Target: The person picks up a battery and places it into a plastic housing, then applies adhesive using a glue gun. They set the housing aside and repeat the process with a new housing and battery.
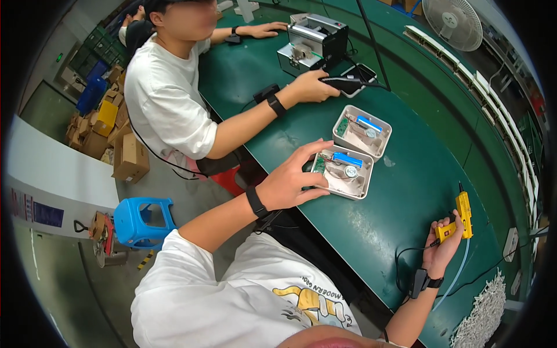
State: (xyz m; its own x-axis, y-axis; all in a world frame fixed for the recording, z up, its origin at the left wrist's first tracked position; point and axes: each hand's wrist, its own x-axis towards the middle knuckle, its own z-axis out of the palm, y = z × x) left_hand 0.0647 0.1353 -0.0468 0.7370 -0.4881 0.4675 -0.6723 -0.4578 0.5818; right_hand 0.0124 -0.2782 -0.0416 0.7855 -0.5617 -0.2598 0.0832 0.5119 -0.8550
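Observation:
My left hand (290, 181) holds the left side of a white plastic box (364, 190), thumb and forefinger set apart along its wall. Inside this uncovered box are a blue cylindrical battery (348, 159), a green circuit board (319, 163), a round white part (350, 171) and thin wires. Farther right, my right hand (444, 243) is closed round the handle of a yellow glue gun (462, 216). Its dark nozzle points away from me, a black cord leaves the handle, and a long pale-blue stick (460, 272) trails from its rear.
Behind my box stands a similar box (380, 152). At left, a co-worker's hand (313, 87) grips a black tool (342, 84) over another box (364, 72), beside a black-and-silver machine (316, 43). Small white pieces (481, 316) lie heaped at near right. A blue stool (144, 223) stands on the floor.

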